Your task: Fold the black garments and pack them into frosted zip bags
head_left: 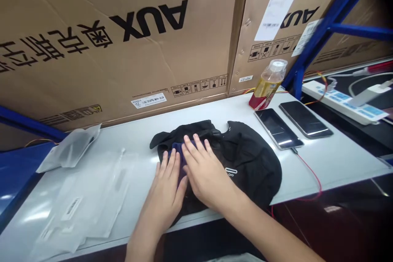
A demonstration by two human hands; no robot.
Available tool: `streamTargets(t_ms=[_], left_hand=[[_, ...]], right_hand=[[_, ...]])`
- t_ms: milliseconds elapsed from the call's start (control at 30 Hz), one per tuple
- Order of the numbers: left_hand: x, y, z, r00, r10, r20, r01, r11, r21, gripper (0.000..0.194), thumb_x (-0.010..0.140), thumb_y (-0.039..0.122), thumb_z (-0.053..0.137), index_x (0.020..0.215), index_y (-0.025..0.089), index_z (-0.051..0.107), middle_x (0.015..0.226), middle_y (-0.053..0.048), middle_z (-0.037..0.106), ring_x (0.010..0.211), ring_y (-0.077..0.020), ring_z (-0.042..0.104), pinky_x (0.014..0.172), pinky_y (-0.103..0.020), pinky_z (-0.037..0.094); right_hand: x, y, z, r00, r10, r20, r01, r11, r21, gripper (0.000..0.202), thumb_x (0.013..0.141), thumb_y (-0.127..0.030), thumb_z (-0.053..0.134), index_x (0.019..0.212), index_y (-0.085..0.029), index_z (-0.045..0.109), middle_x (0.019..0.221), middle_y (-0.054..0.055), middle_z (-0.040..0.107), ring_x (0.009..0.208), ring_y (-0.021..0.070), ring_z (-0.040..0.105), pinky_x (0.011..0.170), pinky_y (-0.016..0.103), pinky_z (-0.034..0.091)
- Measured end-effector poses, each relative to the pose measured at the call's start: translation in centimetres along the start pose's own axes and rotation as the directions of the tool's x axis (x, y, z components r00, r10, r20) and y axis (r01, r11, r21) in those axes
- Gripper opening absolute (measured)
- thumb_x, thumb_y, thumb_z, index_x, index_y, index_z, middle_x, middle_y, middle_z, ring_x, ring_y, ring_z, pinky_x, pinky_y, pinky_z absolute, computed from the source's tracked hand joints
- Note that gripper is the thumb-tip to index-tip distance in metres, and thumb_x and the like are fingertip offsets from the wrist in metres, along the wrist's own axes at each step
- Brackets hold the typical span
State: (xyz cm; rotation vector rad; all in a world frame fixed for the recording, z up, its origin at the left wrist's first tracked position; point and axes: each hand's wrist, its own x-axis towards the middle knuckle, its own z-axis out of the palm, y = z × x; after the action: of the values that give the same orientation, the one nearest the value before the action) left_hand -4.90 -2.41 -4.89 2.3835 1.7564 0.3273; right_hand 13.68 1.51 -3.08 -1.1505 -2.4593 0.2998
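A: ok so what are the hands up to here?

B: both lying flat, fingers stretched out, not clenched on anything. The bare left hand (166, 188) is palm down on a small navy cloth (177, 147) and the soft black fabric item (254, 159) under it. The bare right hand (204, 172) is flat just beside it, on the same stuff. Can't tell if the thumbs pinch anything.

A: and where's the black thing sitting?

B: near the front edge of a smooth, pale white table (227, 108), rumpled, small white logo (231, 171) showing right of the right hand.

A: anything else around?

B: yeah, frosted plastic bags (89, 196) spread out on the left. On the right, two black glass-faced phones (278, 127) side by side, nearer one with a thin red cable (313, 174) plugged in. Just behind them, a clear bottle with a yellow-and-red label (266, 86). Big brown cardboard boxes (202, 41) stand along the back, AUX printed on them.
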Motion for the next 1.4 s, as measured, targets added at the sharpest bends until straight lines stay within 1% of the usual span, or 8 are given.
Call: streamTargets(t_ms=[467,633,700,800,1000,1167,1233,1400], left_hand=[[-0.5,-0.3,0.9,0.998,0.058,-0.028,-0.057,0.998,0.017,0.083,0.103,0.015,0.038,0.171,0.027,-0.008,0.178,-0.01,0.014,0.163,-0.0379,0.011,0.124,-0.065,0.037],[-1.5,-1.8,-1.6,0.977,0.177,-0.117,-0.172,0.984,0.052,0.066,0.104,0.026,0.051,0.167,0.03,0.031,0.166,-0.006,0.047,0.157,-0.0339,0.038,0.12,-0.054,0.046],[-2.8,-3.6,-4.0,0.945,0.099,-0.313,-0.068,0.992,0.11,0.05,0.104,0.029,0.056,0.154,0.034,0.054,0.15,-0.004,0.065,0.14,-0.03,0.06,0.116,-0.048,0.05],[-5.1,-7.3,-7.4,0.805,-0.216,-0.552,0.399,0.886,0.235,0.035,0.1,0.042,0.063,0.132,0.029,0.071,0.127,-0.007,0.078,0.107,-0.0313,0.076,0.088,-0.043,0.061],[-7.1,-13.2,-9.1,0.761,-0.571,-0.308,0.649,0.684,0.334,0.028,0.085,0.055,0.075,0.1,0.034,0.084,0.076,-0.003,0.081,0.047,-0.0201,0.062,0.04,-0.023,0.036],[-5.9,-8.8,-8.6,0.689,-0.498,-0.527,0.664,0.726,0.182,0.032,0.095,0.043,0.062,0.121,0.032,0.075,0.088,0.0,0.079,0.066,-0.0215,0.069,0.054,-0.026,0.043],[-4.8,-5.3,-8.4,0.728,-0.352,-0.588,0.54,0.823,0.177,0.033,0.098,0.045,0.056,0.123,0.031,0.074,0.089,-0.001,0.077,0.07,-0.0209,0.069,0.058,-0.029,0.044],[-1.9,1.3,-6.6,0.935,-0.167,-0.312,0.142,0.985,-0.102,0.021,0.1,0.04,0.057,0.112,0.028,0.069,0.093,0.001,0.076,0.063,-0.0131,0.07,0.058,-0.022,0.054]], right_hand=[[-0.8,-1.2,0.8,0.997,-0.024,0.078,0.023,1.0,0.019,0.067,0.109,-0.037,0.044,0.161,0.004,0.035,0.171,0.021,0.026,0.162,0.0385,0.019,0.132,0.056,0.022],[-1.4,-1.1,1.2,0.995,-0.015,0.094,0.011,0.999,0.042,0.072,0.107,-0.047,0.049,0.162,-0.002,0.036,0.172,0.02,0.026,0.162,0.0351,0.02,0.132,0.054,0.025],[-1.5,-1.0,1.3,0.995,-0.001,0.099,-0.002,0.999,0.036,0.075,0.107,-0.051,0.049,0.162,-0.001,0.037,0.171,0.021,0.025,0.162,0.0372,0.021,0.131,0.056,0.026],[-1.5,-1.0,1.4,0.995,-0.007,0.104,0.004,1.0,0.026,0.075,0.106,-0.049,0.051,0.161,0.001,0.037,0.171,0.023,0.024,0.161,0.04,0.022,0.131,0.059,0.027],[-1.5,-0.9,1.4,0.995,-0.014,0.101,0.008,0.998,0.055,0.075,0.106,-0.048,0.053,0.161,0.001,0.038,0.171,0.022,0.026,0.161,0.0396,0.022,0.131,0.058,0.027],[-1.4,-0.9,0.8,0.996,-0.012,0.093,0.005,0.997,0.08,0.076,0.105,-0.046,0.055,0.161,0.002,0.036,0.17,0.023,0.029,0.16,0.0404,0.024,0.131,0.058,0.028],[-1.3,-1.0,0.5,0.998,-0.032,0.06,0.027,0.996,0.085,0.076,0.105,-0.043,0.056,0.162,0.002,0.034,0.171,0.023,0.029,0.159,0.0416,0.026,0.13,0.058,0.03],[-1.2,-1.2,0.1,0.964,-0.239,-0.117,0.248,0.966,0.069,0.053,0.107,-0.022,0.048,0.158,-0.006,0.045,0.169,0.011,0.04,0.157,0.0345,0.034,0.127,0.049,0.037]])
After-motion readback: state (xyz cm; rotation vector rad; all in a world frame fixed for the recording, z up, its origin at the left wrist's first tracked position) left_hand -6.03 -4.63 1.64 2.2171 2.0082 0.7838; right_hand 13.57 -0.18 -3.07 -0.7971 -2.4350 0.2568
